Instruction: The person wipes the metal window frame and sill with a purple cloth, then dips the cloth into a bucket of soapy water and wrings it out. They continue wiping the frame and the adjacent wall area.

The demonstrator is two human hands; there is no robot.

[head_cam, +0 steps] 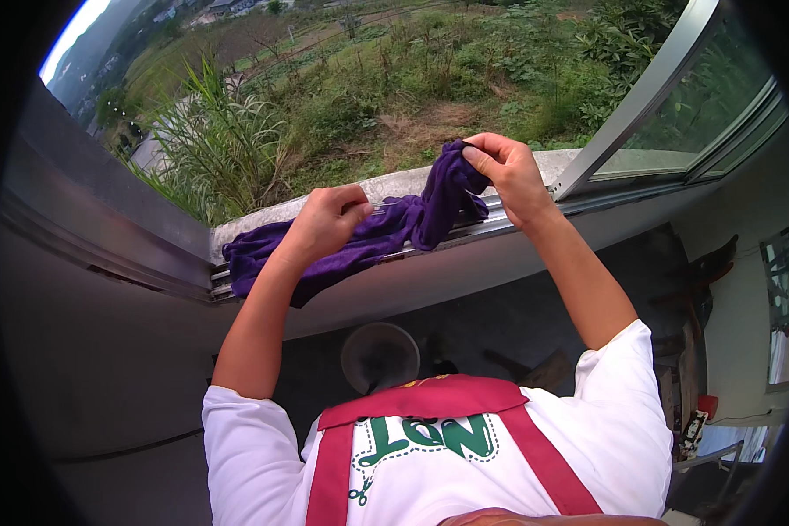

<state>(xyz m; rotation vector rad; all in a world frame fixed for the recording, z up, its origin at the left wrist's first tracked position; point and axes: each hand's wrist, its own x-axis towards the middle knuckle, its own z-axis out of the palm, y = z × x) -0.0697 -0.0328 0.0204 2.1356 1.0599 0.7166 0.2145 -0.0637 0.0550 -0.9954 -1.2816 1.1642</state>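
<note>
A purple cloth (368,240) lies bunched along the metal window track (493,220), and its left part hangs over the inner edge of the sill. My right hand (506,174) pinches the raised right end of the cloth between thumb and fingers, lifting it above the track. Over the middle of the cloth is my left hand (332,220), fingers curled and thumb against the index finger. Thin pale lines show by its fingertips; whether it grips something small there is unclear.
A sliding window sash (638,98) stands to the right, with a concrete outer ledge (394,184) beyond the track. Below the sill, a round bucket (380,355) sits on the dark floor. Wooden furniture (687,355) is at the right. Grass and shrubs grow outside.
</note>
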